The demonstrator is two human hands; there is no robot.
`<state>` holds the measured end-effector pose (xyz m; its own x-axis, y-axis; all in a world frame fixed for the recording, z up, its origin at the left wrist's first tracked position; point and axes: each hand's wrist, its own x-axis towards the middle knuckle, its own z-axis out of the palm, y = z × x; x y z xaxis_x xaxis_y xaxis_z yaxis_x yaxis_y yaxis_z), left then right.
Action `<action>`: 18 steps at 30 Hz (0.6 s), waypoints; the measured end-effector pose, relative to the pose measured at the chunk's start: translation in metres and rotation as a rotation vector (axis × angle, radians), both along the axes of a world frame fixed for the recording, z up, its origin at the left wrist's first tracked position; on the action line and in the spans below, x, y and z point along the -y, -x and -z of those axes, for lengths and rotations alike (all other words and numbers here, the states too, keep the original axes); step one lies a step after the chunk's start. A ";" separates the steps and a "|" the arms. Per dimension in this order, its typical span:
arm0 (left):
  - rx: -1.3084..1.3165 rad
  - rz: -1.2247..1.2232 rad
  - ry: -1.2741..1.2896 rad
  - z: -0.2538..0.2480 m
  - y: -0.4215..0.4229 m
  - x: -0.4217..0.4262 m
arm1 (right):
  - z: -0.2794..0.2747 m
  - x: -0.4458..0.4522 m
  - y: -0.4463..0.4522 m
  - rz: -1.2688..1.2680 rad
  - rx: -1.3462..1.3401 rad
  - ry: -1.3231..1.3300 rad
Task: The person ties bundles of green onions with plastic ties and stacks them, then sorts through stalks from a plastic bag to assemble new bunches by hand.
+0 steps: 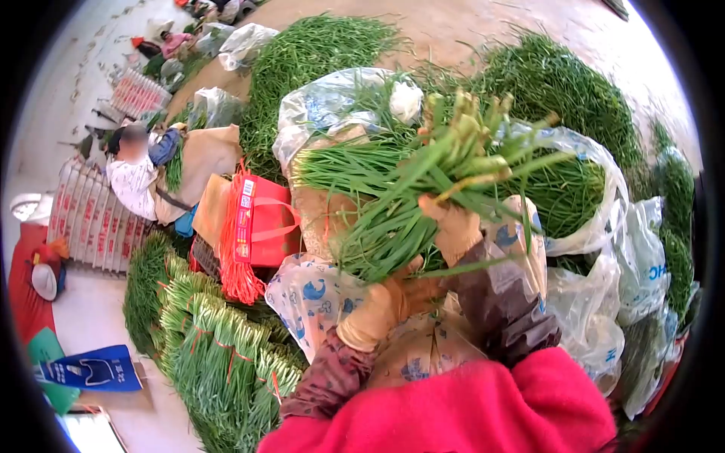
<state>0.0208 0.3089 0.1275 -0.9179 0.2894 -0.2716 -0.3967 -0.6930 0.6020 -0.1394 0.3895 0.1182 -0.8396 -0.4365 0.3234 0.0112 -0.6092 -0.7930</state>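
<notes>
A bunch of garlic chives (pixel 411 200), its pale root ends up and to the right, is held above my lap. My gloved right hand (pixel 455 230) is closed around its stalks near the middle. Lower down, my gloved left hand (pixel 381 313) has its fingers bent at the leaf tips of the same bunch, partly covered by leaves. More trimmed garlic chives (pixel 340 166) lie just behind on a tan surface, with another pile (pixel 563 192) in a clear plastic bag to the right.
A red bag (pixel 272 219) with red ties (pixel 232 257) stands left of me. Tied bundles (pixel 219 355) are stacked at lower left. Loose green heaps (pixel 317 60) lie behind, with plastic bags (pixel 642 257) at right. Another person (pixel 134 177) sits at left near stacked crates (pixel 98 215).
</notes>
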 end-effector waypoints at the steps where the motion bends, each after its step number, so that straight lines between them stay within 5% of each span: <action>1: -0.075 -0.204 -0.214 0.005 0.008 0.001 | -0.005 0.001 -0.003 -0.005 -0.022 -0.005; 5: -0.149 -0.621 -0.123 -0.018 0.018 0.007 | -0.014 0.005 -0.020 -0.148 -0.160 -0.052; 9: -0.056 -0.555 -0.330 -0.005 0.018 0.032 | -0.011 0.009 -0.038 -0.348 -0.266 -0.063; 10: -0.162 -0.468 -0.749 -0.014 0.024 0.020 | -0.010 0.009 -0.041 -0.419 -0.226 -0.038; 11: -0.162 -0.500 -0.404 -0.003 0.022 0.030 | -0.008 0.009 -0.041 -0.500 -0.154 0.002; 12: -0.211 -0.505 -0.362 -0.002 0.023 0.035 | -0.006 0.009 -0.039 -0.564 -0.119 0.042; 13: -0.260 -0.513 -0.321 0.000 0.024 0.039 | -0.010 0.010 -0.036 -0.535 -0.325 0.024; 14: -0.308 -0.521 -0.281 0.001 0.026 0.044 | -0.028 0.009 -0.030 -0.114 -1.038 -0.065; 15: -0.222 -0.607 -0.144 0.010 0.018 0.054 | -0.020 0.011 -0.025 -0.098 -1.166 -0.182; 16: -0.137 -0.692 -0.005 0.018 0.011 0.067 | -0.021 0.010 -0.018 -0.283 -1.005 -0.247; 17: -0.254 -0.610 -0.160 0.032 0.010 0.083 | -0.020 0.013 -0.008 -0.704 -0.292 -0.462; 18: -0.355 -0.508 -0.310 0.038 0.011 0.097 | -0.021 0.017 -0.009 -0.715 -0.298 -0.461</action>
